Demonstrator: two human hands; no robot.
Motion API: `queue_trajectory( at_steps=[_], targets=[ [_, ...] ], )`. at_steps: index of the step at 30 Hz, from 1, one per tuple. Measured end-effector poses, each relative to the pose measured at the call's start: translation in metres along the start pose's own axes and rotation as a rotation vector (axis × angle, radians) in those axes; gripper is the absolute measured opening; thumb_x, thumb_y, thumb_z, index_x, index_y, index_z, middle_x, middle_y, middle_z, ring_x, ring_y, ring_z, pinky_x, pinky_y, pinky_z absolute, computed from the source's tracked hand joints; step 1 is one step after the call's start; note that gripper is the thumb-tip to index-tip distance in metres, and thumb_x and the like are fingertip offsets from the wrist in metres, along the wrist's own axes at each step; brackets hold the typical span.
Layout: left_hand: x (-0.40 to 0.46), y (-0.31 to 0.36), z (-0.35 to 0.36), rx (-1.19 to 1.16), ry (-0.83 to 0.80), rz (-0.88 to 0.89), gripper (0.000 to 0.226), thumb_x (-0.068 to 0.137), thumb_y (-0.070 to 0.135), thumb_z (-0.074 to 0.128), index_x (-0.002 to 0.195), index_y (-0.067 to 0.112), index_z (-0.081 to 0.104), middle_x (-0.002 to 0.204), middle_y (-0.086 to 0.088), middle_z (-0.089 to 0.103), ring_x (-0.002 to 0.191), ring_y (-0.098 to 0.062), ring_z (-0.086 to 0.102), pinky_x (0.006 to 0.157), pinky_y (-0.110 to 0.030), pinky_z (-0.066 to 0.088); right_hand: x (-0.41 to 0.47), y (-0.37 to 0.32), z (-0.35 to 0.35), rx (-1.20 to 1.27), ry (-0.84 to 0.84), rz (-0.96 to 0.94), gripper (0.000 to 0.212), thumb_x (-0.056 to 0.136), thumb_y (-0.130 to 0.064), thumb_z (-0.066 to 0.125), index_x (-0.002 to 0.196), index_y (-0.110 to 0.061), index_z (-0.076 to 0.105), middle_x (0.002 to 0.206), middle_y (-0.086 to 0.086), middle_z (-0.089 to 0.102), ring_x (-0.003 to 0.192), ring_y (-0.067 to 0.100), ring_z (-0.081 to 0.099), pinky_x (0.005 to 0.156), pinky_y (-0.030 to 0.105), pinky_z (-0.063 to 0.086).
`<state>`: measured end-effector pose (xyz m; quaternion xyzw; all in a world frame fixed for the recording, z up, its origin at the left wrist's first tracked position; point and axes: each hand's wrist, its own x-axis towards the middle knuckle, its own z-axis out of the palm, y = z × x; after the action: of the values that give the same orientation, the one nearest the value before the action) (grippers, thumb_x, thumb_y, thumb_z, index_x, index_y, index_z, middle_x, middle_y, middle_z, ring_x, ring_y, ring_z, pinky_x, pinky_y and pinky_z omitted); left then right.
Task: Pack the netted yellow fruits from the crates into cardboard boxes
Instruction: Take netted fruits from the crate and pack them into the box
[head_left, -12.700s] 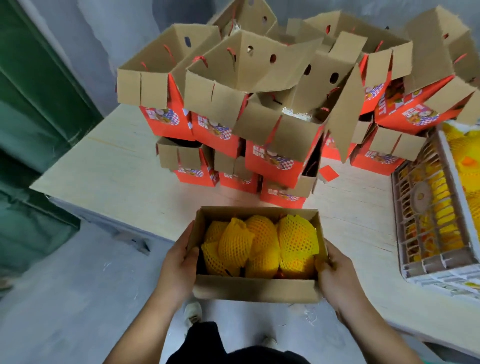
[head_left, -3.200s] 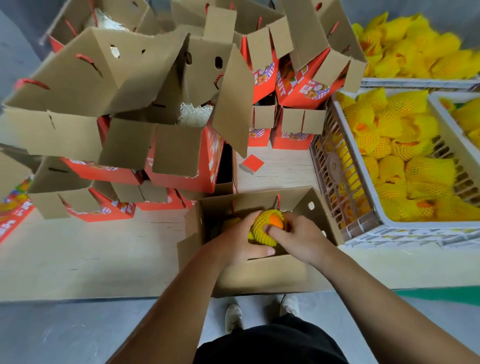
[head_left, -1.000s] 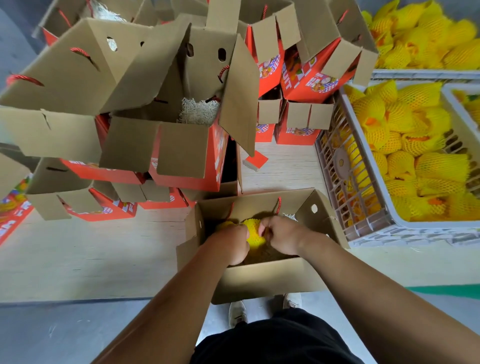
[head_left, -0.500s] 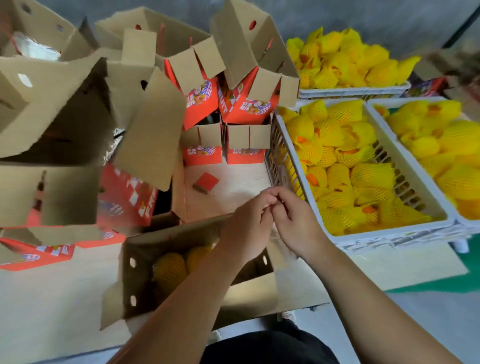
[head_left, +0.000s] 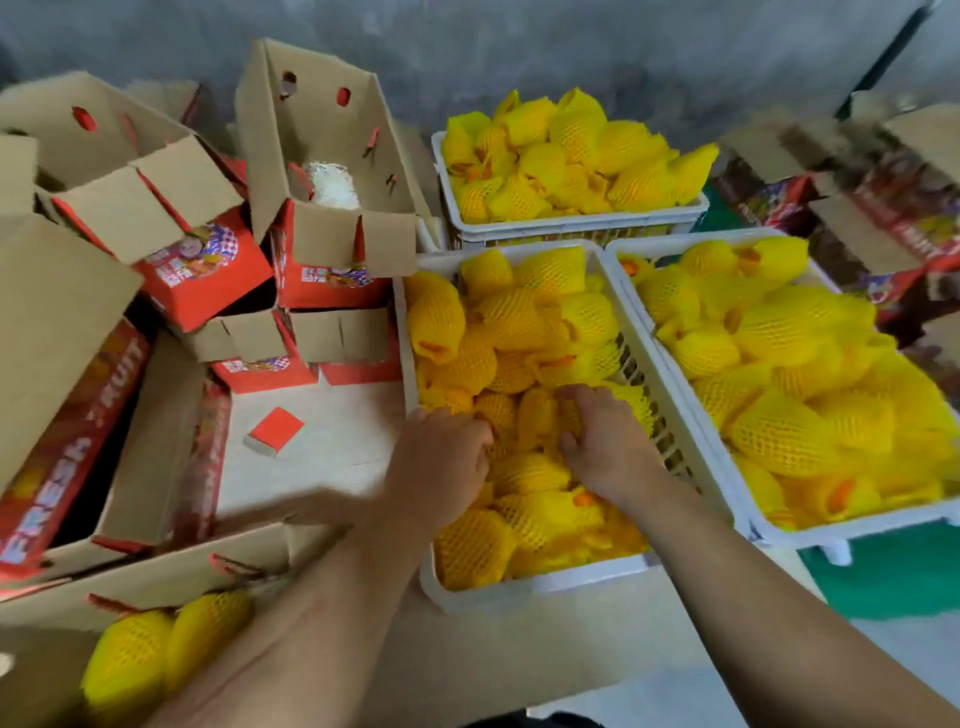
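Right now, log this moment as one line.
step: picking fruit | left hand: in near crate, curled on netted fruits | right hand: same | open box: two fruits inside

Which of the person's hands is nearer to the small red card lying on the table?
Left. The left hand sits at the near crate's left edge, just right of the red card; the right hand is farther right, among the netted fruits.

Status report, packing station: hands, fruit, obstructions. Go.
Both hands in the near crate, left hand and right hand down among netted fruits. Grip unclear. Open box holds two. Nothing blocking.
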<state>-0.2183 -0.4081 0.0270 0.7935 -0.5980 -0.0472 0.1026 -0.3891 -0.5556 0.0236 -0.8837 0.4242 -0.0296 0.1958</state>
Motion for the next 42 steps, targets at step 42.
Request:
queue_trajectory(
  at_steps=[42],
  targets=[
    [-0.008, 0.015, 0.011, -0.586, 0.168, -0.226, 0.028, 0.099, 0.058, 0.05, 0.115, 0.039, 0.064, 0.086, 0.023, 0.068, 0.08, -0.003, 0.065, 0.071, -0.034, 0.053, 0.018, 0.013, 0.021, 1.137, -1.017, -0.023, 0.064, 0.071, -0.051, 0.089, 0.128, -0.058, 0.06, 0.134, -0.008, 0.068, 0.123, 0.015, 0.066, 0.094, 0.033, 0.057]
  ],
)
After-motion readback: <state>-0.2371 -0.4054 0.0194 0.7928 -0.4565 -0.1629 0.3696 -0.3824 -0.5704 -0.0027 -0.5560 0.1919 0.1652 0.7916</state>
